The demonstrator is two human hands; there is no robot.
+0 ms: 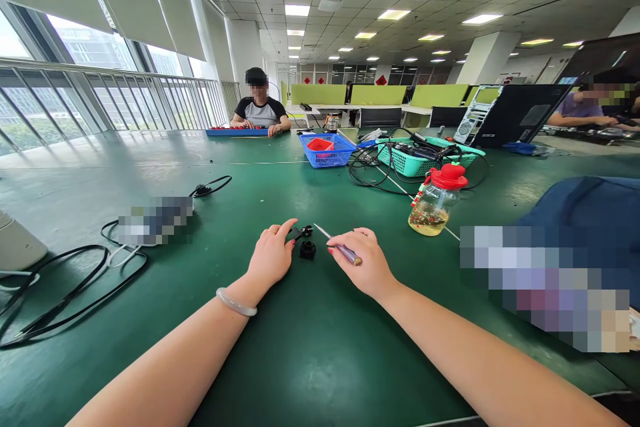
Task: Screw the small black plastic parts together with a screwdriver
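My left hand (pixel 273 255) rests on the green table (pixel 320 347), its fingers pinched on a small black part (pixel 299 233). A second small round black part (pixel 307 250) lies on the table just right of that hand, untouched. My right hand (pixel 361 265) is closed round a thin screwdriver (pixel 340 247) with a purple-brown handle; its metal tip points left and up toward the black parts. A pale bangle sits on my left wrist.
A glass bottle with a red lid (pixel 437 203) stands to the right. Behind it are a blue basket (pixel 327 149), a teal basket (pixel 425 157) with black cables, and a computer case (pixel 510 113). Black cables (pixel 75 280) lie at left. Two people sit at the far side.
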